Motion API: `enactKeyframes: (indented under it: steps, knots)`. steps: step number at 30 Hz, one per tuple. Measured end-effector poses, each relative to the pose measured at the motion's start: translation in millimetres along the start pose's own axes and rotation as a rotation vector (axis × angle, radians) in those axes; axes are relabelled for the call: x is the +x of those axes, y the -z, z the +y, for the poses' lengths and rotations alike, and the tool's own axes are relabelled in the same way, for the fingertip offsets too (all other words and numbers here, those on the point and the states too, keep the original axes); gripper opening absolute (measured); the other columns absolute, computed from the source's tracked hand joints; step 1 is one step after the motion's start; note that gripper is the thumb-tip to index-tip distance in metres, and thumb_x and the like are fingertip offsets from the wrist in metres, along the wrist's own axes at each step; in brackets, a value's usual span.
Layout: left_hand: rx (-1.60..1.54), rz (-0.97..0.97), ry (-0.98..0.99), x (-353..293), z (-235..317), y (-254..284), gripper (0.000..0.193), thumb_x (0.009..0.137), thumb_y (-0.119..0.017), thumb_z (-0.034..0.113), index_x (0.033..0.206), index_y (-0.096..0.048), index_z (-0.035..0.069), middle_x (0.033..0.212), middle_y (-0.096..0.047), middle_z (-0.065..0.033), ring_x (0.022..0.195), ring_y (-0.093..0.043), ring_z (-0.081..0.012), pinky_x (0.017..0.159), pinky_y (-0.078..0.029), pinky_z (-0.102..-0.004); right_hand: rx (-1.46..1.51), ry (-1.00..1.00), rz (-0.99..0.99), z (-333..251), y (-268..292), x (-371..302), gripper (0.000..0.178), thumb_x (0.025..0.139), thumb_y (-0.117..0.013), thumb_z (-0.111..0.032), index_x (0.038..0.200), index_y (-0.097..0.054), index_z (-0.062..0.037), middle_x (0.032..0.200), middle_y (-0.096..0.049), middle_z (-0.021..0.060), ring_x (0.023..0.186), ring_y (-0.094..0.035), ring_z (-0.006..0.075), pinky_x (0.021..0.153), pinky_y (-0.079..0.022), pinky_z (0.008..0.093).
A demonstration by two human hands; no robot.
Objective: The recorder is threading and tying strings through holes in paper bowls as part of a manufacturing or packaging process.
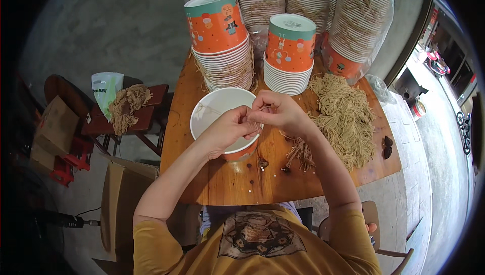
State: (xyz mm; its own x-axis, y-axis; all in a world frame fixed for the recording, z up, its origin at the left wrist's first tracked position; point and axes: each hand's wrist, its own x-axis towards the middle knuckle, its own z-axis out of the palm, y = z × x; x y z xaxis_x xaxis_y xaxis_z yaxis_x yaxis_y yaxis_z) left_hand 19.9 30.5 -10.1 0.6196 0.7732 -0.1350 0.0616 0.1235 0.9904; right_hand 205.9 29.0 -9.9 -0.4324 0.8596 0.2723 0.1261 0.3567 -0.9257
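Observation:
A white-lined paper bucket (225, 98) with an orange outside stands upright on the wooden table in front of me. A thin tan cord (206, 107) shows at its left inner wall. Over the bucket's right rim, my left hand (226, 129) and my right hand (278, 110) meet, fingertips pinched together. Thin strands of cord show at the fingers of both; the exact point where they grip is partly hidden. To the right of my right forearm lies a large heap of tan cords (348, 123), its loose ends reaching under that arm.
Behind the bucket rise two stacks of upturned orange-and-green buckets, one left (217, 27) and one right (291, 47). Bagged bucket stacks (361, 17) line the back. Small dark lumps (387, 147) lie at the table's right. A stool (146, 95) holding more cords (129, 105) stands left, near a cardboard box (118, 194).

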Motion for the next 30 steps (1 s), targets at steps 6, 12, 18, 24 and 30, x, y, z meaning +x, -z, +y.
enactKeyframes:
  steps: [6,12,18,24,30]
  knots:
    - [-0.091,0.008,0.040,-1.0,1.2,-3.1,0.015,0.091,-0.056,0.010,0.099,-0.059,-0.002,0.083,-0.054,0.0006,0.072,-0.046,-0.0055,0.065,-0.039,-0.0194,0.099,-0.080,0.083,5.9,-4.3,2.3,0.013,0.084,-0.067,-0.012,0.085,-0.060,-0.0013,0.078,-0.058,-0.0019,0.073,-0.052,0.0039,0.066,-0.043,0.0203]
    - [-0.173,-0.045,0.068,0.2,-2.2,-0.2,0.018,0.091,-0.056,0.011,0.101,-0.059,-0.003,0.082,-0.053,0.0013,0.072,-0.045,-0.0049,0.065,-0.040,-0.0174,-0.023,-0.043,0.313,19.6,-11.1,-10.6,0.014,0.085,-0.064,-0.013,0.086,-0.059,0.0000,0.070,-0.056,-0.0023,0.061,-0.048,0.0036,0.054,-0.040,0.0203]
    - [-0.217,-0.029,0.072,4.8,-3.2,2.1,0.017,0.090,-0.058,0.013,0.099,-0.059,-0.002,0.083,-0.055,0.0008,0.072,-0.047,-0.0044,0.065,-0.040,-0.0175,-0.074,0.144,0.347,24.4,-15.3,-35.6,0.009,0.088,-0.060,-0.009,0.093,-0.058,-0.0021,0.077,-0.056,-0.0010,0.064,-0.047,0.0053,0.057,-0.040,0.0209]
    - [-0.202,-0.011,0.054,4.6,-1.4,0.2,0.015,0.090,-0.059,0.013,0.097,-0.058,0.000,0.082,-0.055,0.0009,0.071,-0.048,-0.0051,0.064,-0.040,-0.0181,-0.329,0.127,0.308,13.7,-21.4,-46.2,0.010,0.086,-0.063,-0.009,0.092,-0.057,-0.0028,0.077,-0.050,-0.0053,0.065,-0.043,0.0028,0.056,-0.036,0.0199]
    - [-0.093,-0.071,0.032,7.7,0.4,0.1,0.011,0.090,-0.057,0.011,0.096,-0.057,0.001,0.082,-0.055,-0.0001,0.071,-0.048,-0.0061,0.062,-0.039,-0.0186,-0.028,-0.024,0.358,16.4,-22.6,-48.3,0.008,0.085,-0.065,-0.009,0.088,-0.059,-0.0030,0.077,-0.053,-0.0028,0.068,-0.047,0.0047,0.061,-0.040,0.0206]
